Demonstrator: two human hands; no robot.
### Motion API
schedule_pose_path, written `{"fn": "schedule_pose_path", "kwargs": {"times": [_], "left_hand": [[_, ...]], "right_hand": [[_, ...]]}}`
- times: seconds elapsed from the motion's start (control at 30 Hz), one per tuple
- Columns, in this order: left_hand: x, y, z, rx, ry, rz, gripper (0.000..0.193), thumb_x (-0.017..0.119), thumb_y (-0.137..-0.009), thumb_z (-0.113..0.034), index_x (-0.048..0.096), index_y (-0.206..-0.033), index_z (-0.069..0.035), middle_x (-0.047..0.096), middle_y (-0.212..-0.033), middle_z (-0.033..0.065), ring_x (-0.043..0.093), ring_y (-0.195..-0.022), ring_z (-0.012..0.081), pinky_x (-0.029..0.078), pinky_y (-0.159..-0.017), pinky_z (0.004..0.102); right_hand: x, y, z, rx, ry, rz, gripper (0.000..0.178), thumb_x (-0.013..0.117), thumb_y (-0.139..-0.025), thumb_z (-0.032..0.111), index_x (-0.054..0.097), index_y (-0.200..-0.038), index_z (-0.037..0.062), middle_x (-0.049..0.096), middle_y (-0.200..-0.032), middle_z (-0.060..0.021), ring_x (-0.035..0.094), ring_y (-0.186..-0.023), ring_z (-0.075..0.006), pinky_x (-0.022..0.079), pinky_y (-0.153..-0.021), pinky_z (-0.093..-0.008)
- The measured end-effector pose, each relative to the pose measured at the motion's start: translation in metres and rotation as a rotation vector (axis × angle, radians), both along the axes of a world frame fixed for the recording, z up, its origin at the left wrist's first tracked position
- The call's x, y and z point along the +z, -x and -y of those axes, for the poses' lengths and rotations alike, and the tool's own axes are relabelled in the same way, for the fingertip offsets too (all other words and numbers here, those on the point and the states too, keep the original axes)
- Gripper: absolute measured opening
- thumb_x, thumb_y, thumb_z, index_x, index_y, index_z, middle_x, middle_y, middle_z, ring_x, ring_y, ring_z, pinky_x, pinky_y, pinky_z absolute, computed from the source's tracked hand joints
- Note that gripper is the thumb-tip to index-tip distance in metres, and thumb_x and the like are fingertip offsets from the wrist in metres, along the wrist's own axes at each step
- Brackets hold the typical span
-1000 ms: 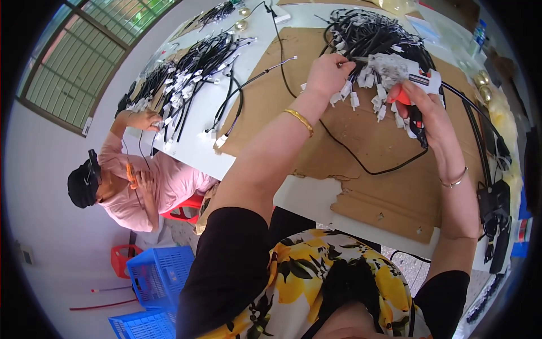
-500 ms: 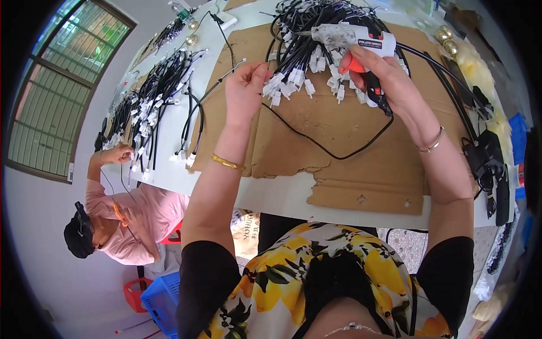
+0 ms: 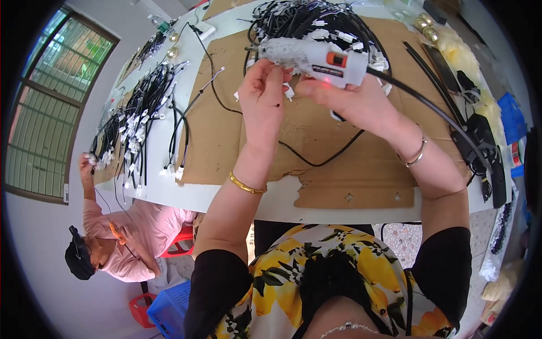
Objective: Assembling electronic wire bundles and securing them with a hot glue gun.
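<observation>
My right hand is wrapped round a white hot glue gun with an orange and black patch. Its nozzle end, smeared with clear glue, points left, and a red light glows on its underside. Just below the nozzle, my left hand is closed in a pinch; what lies between its fingertips is hidden. Behind the gun lies a heap of black cables with white plug connectors. A thin black cord loops over the cardboard below both hands.
At the left lies another pile of black cables with white connectors, where a person in a pink top works holding an orange-handled tool. Gold balls and a black power adapter line the right side. A blue crate stands lower left.
The glue gun has swung left and down, its nozzle end coming over my left fingertips. My left hand has shifted right. The person at the left has moved a hand away from the pile.
</observation>
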State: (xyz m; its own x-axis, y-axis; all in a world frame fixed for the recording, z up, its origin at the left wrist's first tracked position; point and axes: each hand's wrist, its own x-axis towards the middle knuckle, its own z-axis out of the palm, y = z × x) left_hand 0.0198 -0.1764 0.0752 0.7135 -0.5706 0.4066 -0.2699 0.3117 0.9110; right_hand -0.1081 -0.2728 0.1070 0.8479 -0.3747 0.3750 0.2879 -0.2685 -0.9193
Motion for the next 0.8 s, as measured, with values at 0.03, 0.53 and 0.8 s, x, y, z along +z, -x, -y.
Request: {"fn": "schedule_pose_path", "kwargs": {"times": [0.03,0.53,0.8], "left_hand": [[-0.003,0.001,0.004,-0.008,-0.001,-0.002,0.019,0.05,-0.085,-0.01,0.055,-0.099,0.003,0.06,-0.08,0.0051,0.056,-0.074,0.0093,0.044,-0.063,0.0206],[0.003,0.041,0.04,-0.036,0.187,-0.269,0.02,0.039,-0.077,0.003,0.053,-0.09,0.0,0.054,-0.078,0.0015,0.048,-0.066,0.0069,0.04,-0.059,0.0194],[0.002,0.027,0.036,-0.122,0.236,-0.385,0.015,0.044,-0.078,-0.002,0.051,-0.091,0.001,0.052,-0.077,0.0026,0.047,-0.065,0.0072,0.038,-0.056,0.0198]], "right_hand": [[0.006,0.003,-0.002,0.009,-0.021,-0.097,0.033,0.068,-0.072,0.025,0.059,-0.094,0.0023,0.058,-0.073,-0.0003,0.049,-0.062,-0.005,0.041,-0.054,-0.0208],[-0.02,-0.02,0.012,-0.36,0.374,0.284,0.035,0.076,-0.06,0.028,0.055,-0.07,0.0014,0.051,-0.068,-0.0085,0.051,-0.058,-0.023,0.043,-0.053,-0.0305],[-0.02,-0.019,0.011,-0.263,0.315,0.187,0.038,0.075,-0.061,0.027,0.056,-0.078,-0.0008,0.052,-0.07,-0.0086,0.053,-0.062,-0.0205,0.044,-0.056,-0.0304]]}}
